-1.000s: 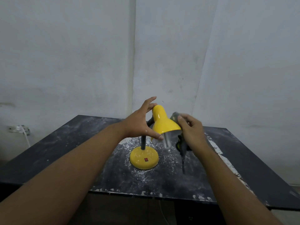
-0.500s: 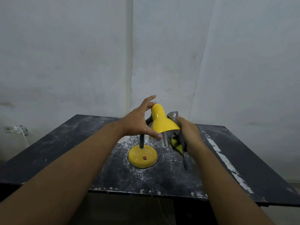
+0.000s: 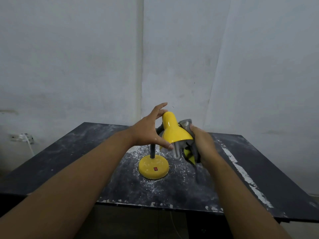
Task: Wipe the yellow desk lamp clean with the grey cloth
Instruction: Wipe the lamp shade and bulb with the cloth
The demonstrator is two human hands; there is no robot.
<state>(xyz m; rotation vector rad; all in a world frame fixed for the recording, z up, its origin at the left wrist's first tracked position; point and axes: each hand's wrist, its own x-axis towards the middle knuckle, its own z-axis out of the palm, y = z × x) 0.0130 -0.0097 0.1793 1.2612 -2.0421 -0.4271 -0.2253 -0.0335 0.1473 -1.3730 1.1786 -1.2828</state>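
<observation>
The yellow desk lamp (image 3: pixel 172 131) stands on a round yellow base with a red switch, in the middle of a dark dusty table (image 3: pixel 86 152). My left hand (image 3: pixel 148 131) grips the shade from the left, thumb at its lower rim, fingers spread over the top. My right hand (image 3: pixel 202 145) presses the grey cloth (image 3: pixel 185 124) against the shade's right side. The cloth wraps round the rim, and a part of it with yellow hangs below the shade. A pale bulb shows under the shade.
White dust lies around the lamp base. A white scuffed stripe (image 3: pixel 241 169) runs down the table's right side. Grey walls stand close behind. A wall socket with a white cord (image 3: pixel 24 138) sits at the far left.
My right hand has slid with the cloth down the shade's right side towards the rim. The left hand keeps its hold on the shade.
</observation>
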